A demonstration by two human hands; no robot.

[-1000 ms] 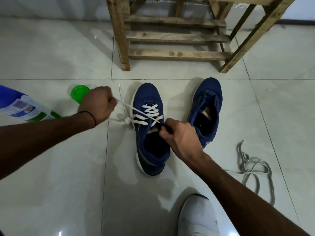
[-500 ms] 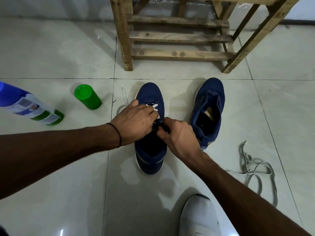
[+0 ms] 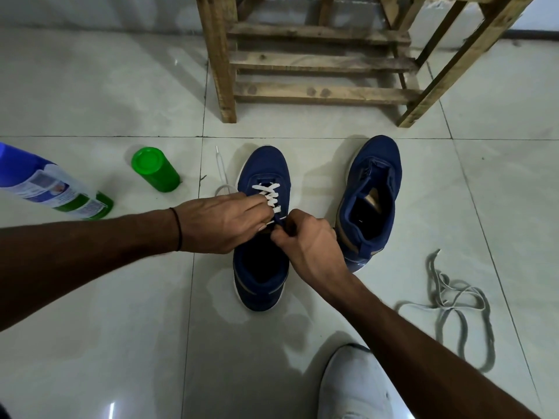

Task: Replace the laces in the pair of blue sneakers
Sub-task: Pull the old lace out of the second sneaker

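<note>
Two blue sneakers stand on the tiled floor. The left sneaker (image 3: 263,267) carries a white lace (image 3: 269,195) crossed through its front eyelets, with a loose end trailing on the floor at its left. My left hand (image 3: 223,225) pinches the lace at the shoe's left side. My right hand (image 3: 305,240) grips the eyelet edge on the right, fingers closed around it. Beside it, the right sneaker (image 3: 369,204) has no lace and its tongue lies open. A grey old lace (image 3: 453,300) is tangled on the floor at the right.
A wooden slatted rack (image 3: 317,62) stands behind the shoes. A green cap (image 3: 155,170) and a blue and green bottle (image 3: 45,186) lie on the floor at the left. A white shoe (image 3: 354,385) shows at the bottom edge.
My left hand, which was pulling the lace out to the left, has come back to the shoe's eyelets. The right hand has stayed on the shoe.
</note>
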